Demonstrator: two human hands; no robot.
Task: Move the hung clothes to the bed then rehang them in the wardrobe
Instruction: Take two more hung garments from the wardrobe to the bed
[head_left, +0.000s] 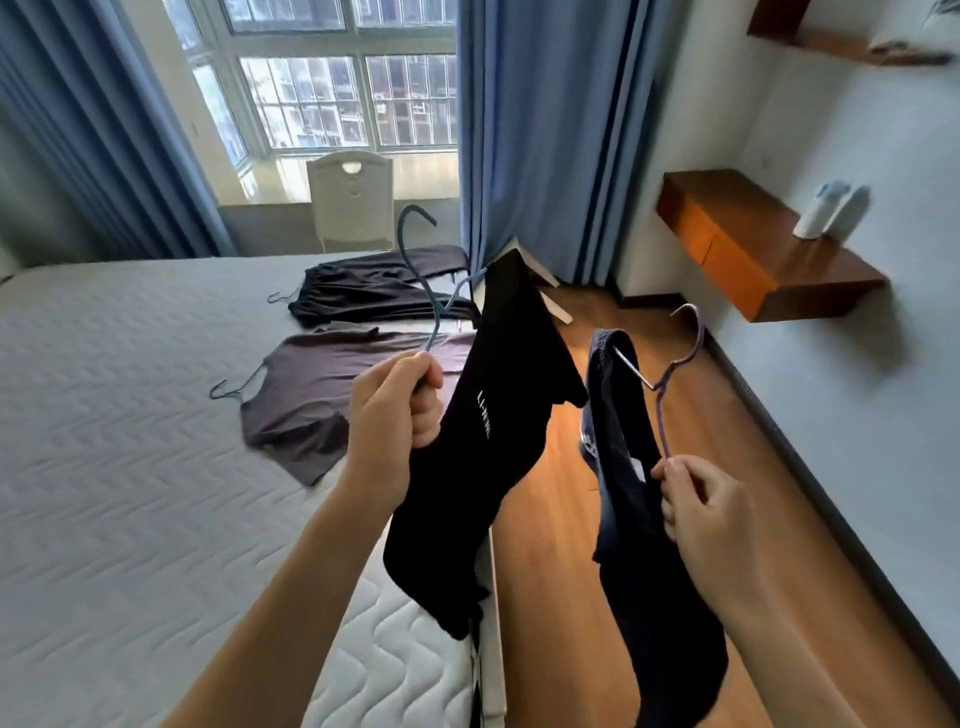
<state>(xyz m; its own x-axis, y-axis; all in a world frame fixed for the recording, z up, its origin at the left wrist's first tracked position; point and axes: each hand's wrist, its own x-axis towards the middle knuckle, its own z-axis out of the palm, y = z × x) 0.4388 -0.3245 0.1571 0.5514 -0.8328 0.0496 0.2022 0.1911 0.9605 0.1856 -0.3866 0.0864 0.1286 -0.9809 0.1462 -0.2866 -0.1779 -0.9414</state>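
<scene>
1. Both forearms reach in from the bottom edge, and our elbows are cut off by the frame.
2. Our left hand is closed in a fist around the lower end of a blue hanger, whose hook curls up in front of the window.
3. From that hanger a black shirt droops over the edge of the bed; its white lettering is too small to read, and the cloth hides most of the hanger's frame.
4. Our right hand pinches the lower end of a purple hanger between thumb and fingertips, over the wooden floor.
5. On it hangs a dark navy garment; we cannot tell what kind, since it folds on itself and its lower end runs out of view.
6. Farther off on the mattress lie a grey top and dark trousers, each on a hanger with only the hook showing.
7. Behind them a white chair stands by the window, half hidden by a blue curtain.
8. Blurred pale bottles sit on a wooden wall shelf.
</scene>
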